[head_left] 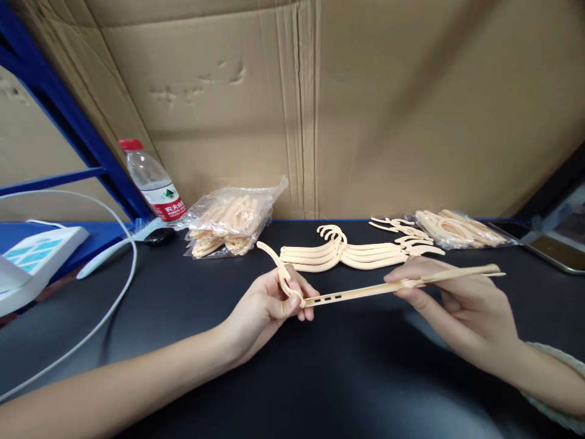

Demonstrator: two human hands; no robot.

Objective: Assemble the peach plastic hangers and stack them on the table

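My left hand (269, 300) is closed on a curved beige hanger hook (280, 266), pinching it near its lower end, with the tip pointing up and left. At that lower end the hook meets a slim beige hanger arm (354, 294) with small slots. My right hand (461, 305) grips the arm's other part between thumb and fingers, and two thin ends stick out to the right beyond it. Whether hook and arm are joined is hidden by my left fingers. Behind my hands, a row of beige folding hangers (311, 258) lies spread on the black table (320, 378).
Loose hanger hooks (414, 233) lie at the back right beside a clear bag of hanger parts (461, 228). Another bag (228, 222) stands back left, near a water bottle (158, 186). A white cable (130, 268) loops at left. A phone (560, 253) lies far right.
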